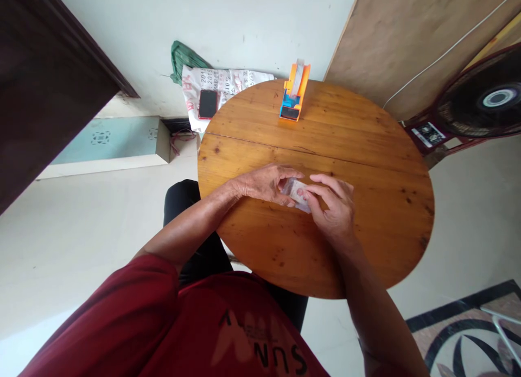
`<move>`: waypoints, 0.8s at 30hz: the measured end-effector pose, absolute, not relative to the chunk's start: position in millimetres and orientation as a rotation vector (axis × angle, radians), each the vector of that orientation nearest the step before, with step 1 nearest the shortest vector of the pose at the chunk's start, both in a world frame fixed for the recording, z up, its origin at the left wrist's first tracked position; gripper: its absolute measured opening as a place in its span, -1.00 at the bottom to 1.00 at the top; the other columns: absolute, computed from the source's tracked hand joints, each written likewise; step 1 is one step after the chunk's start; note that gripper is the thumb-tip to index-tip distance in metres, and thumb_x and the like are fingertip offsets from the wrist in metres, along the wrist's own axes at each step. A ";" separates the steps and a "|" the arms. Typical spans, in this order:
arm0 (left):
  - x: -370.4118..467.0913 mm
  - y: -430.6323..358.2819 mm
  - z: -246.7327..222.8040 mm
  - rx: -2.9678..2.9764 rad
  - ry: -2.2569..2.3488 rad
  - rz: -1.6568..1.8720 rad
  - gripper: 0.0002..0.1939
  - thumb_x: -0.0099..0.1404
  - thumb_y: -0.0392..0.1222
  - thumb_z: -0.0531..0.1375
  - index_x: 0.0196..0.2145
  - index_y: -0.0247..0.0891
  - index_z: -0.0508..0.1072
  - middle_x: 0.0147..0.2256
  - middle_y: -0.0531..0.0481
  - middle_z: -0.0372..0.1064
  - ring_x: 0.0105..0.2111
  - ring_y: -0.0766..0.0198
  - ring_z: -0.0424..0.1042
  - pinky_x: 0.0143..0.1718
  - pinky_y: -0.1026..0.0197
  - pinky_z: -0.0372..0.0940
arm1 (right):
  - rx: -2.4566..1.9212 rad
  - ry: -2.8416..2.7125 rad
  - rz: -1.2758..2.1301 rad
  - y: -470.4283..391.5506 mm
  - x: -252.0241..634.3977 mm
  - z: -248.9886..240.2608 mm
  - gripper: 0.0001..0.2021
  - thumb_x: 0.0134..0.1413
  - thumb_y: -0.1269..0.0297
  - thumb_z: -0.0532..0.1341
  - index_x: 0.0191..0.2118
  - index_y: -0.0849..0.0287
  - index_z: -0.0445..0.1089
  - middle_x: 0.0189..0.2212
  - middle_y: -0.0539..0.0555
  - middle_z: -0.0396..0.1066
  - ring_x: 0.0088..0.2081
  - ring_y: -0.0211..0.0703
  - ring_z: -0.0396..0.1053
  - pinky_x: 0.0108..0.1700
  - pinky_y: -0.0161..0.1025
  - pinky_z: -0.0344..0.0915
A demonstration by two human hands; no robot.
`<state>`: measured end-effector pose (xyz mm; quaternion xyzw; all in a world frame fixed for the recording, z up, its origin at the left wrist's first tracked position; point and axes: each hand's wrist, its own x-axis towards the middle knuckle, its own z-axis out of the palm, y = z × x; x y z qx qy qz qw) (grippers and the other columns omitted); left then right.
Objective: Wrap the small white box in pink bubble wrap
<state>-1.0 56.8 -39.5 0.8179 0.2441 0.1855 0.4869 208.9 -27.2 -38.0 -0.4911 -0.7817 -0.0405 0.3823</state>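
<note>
A small clear plastic packet (300, 195) with something whitish in it is held between my two hands, over the near half of the round wooden table (260, 116). My left hand (271, 183) curls round the packet's left end, thumb below and fingers above. At the packet's right side, my right hand (334, 206) pinches its edge between thumb and index finger, the other fingers lifted and bent. What exactly lies inside the packet is too small to make out.
An orange and blue tape dispenser (294, 92) stands at the table's far edge. Beyond the table's left edge, a dark phone (208, 104) lies on a printed white sack (236, 81), beside a green bag (185, 59). A fan (480, 97) is at the right.
</note>
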 end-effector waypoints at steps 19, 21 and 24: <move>-2.0 53.7 -30.3 2.217 0.819 0.481 -0.29 0.21 0.34 0.21 0.06 -0.32 0.48 -0.30 -0.06 0.49 -0.37 0.29 0.40 -0.34 0.27 0.23 | -1.250 -1.962 -0.093 -27.2 210.6 -35.4 -0.92 0.22 0.34 0.24 -0.29 0.06 0.49 -0.12 0.07 0.58 -0.09 -0.02 0.52 0.02 -0.01 0.32; -0.7 53.3 -31.4 2.218 0.838 0.480 -0.28 0.19 0.31 0.24 0.10 -0.31 0.46 -0.29 -0.06 0.49 -0.37 0.29 0.40 -0.34 0.27 0.23 | -1.250 -1.956 -0.079 -27.4 210.7 -35.1 -0.92 0.22 0.35 0.24 -0.28 0.06 0.49 -0.12 0.07 0.57 -0.09 -0.02 0.52 0.02 0.00 0.32; 0.3 53.2 -33.6 2.216 0.825 0.480 -0.23 0.15 0.24 0.30 0.17 -0.29 0.40 -0.21 -0.10 0.50 -0.32 0.26 0.42 -0.30 0.25 0.27 | -1.240 -1.918 -0.051 -28.1 211.2 -34.9 -0.92 0.21 0.36 0.25 -0.28 0.05 0.48 -0.12 0.07 0.57 -0.09 -0.02 0.51 0.02 0.00 0.34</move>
